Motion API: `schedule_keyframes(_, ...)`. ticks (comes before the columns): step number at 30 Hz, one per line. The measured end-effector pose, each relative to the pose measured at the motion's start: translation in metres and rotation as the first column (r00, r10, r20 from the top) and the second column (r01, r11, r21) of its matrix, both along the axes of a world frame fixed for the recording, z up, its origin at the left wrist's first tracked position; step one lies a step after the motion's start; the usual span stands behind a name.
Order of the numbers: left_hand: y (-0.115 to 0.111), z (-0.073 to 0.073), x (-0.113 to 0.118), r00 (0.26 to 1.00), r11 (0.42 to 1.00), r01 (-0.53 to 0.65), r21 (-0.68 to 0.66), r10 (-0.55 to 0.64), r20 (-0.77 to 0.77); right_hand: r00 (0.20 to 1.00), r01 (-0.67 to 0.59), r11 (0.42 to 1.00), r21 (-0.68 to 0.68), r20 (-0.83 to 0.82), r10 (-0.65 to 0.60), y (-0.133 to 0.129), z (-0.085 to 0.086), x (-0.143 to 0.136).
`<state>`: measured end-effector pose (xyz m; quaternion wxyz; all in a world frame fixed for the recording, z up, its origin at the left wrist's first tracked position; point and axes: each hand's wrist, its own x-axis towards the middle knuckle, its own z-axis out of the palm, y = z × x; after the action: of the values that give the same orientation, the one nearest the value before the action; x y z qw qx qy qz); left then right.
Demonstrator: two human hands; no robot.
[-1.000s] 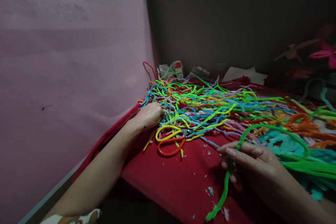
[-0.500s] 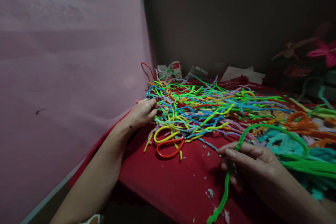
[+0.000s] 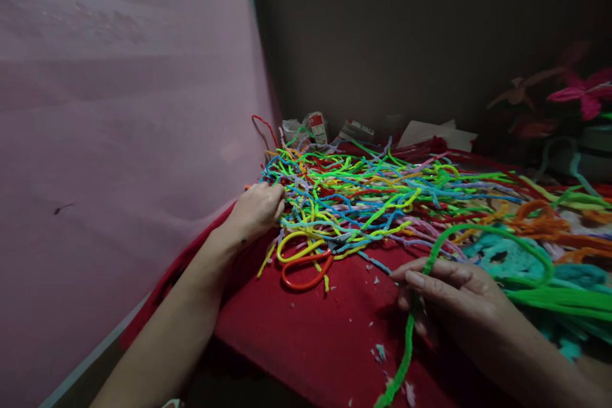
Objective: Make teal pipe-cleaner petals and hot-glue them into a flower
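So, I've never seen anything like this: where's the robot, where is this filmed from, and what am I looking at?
There's no robot here: these are a person's two bare hands, seen from a camera worn on that person's head, looking forward and down. The right hand pinches a bright green strand that loops up over the hand, with its other end hanging down. The left hand is at the left edge of a tangled heap of fuzzy strands in many colours; its fingertips are hidden, so I can't tell whether it grips one. Everything lies on a red cloth. Scissors with one yellow and one red handle lie at the heap's near edge, and a teal bundle lies beyond the right hand.
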<state>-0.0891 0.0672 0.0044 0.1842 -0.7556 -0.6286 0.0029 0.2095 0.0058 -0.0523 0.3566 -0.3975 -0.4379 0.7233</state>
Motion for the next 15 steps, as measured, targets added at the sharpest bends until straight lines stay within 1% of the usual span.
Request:
schedule_keyframes(3,-0.005,0.001,0.011,0.993,0.994,-0.111,-0.001,0.111,-0.046,1.0,-0.005,1.0,0.004,0.003,0.005,0.0,0.0,0.0)
schedule_keyframes(6,-0.007,0.001,0.014,0.97,0.974,-0.214,0.079,0.221,-0.104,1.0,-0.001,1.0,0.013,0.013,0.001,0.0,0.0,0.0)
schedule_keyframes(8,-0.007,0.001,0.011,0.969,0.967,-0.214,0.136,0.228,-0.097,1.0,0.002,1.0,0.018,0.02,-0.003,0.0,-0.001,0.0)
schedule_keyframes(9,-0.007,0.001,0.009,0.975,0.971,-0.199,0.135,0.211,-0.077,1.0,0.002,1.0,0.021,0.022,-0.002,0.001,0.0,0.0)
schedule_keyframes(11,-0.005,0.0,0.004,0.985,0.984,-0.172,0.04,0.173,-0.028,1.0,0.004,1.0,0.023,0.024,-0.004,0.001,0.0,0.0)
schedule_keyframes(13,-0.002,0.0,0.0,0.985,0.982,-0.171,-0.081,0.172,-0.004,1.0,0.009,1.0,0.021,0.025,-0.01,0.001,0.001,0.0)
schedule_keyframes(14,-0.001,0.0,-0.001,0.983,0.977,-0.184,-0.104,0.186,0.01,1.0,0.011,1.0,0.019,0.024,-0.012,0.001,0.002,-0.001)
schedule_keyframes(15,0.0,0.0,-0.002,0.979,0.976,-0.196,-0.096,0.201,0.042,1.0,0.013,1.0,0.018,0.025,-0.013,0.0,0.002,-0.001)
